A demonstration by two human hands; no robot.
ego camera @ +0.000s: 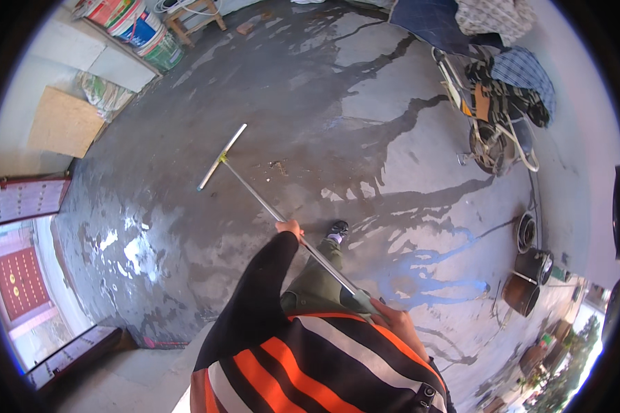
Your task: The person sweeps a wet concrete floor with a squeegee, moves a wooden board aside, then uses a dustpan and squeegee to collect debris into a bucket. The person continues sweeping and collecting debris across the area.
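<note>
My left hand (290,227) is closed around the middle of the metal pole of a floor squeegee (258,195). Lower down, near my waist, my right hand (392,316) grips the grey handle end of the same pole. The long squeegee blade (222,156), joined by a yellow-green bracket, lies on the wet concrete floor (289,108) ahead and to the left. A small patch of debris (278,166) sits on the floor to the right of the blade. One dark shoe (338,228) shows just beyond my hands.
At the upper left stand stacked paint buckets (150,36) and a wooden stool (194,19). A board (66,122) leans on the left wall. A cloth-draped electric bike or scooter (488,113) stands right, with metal containers (522,294) below it. An open doorway (23,284) is at lower left.
</note>
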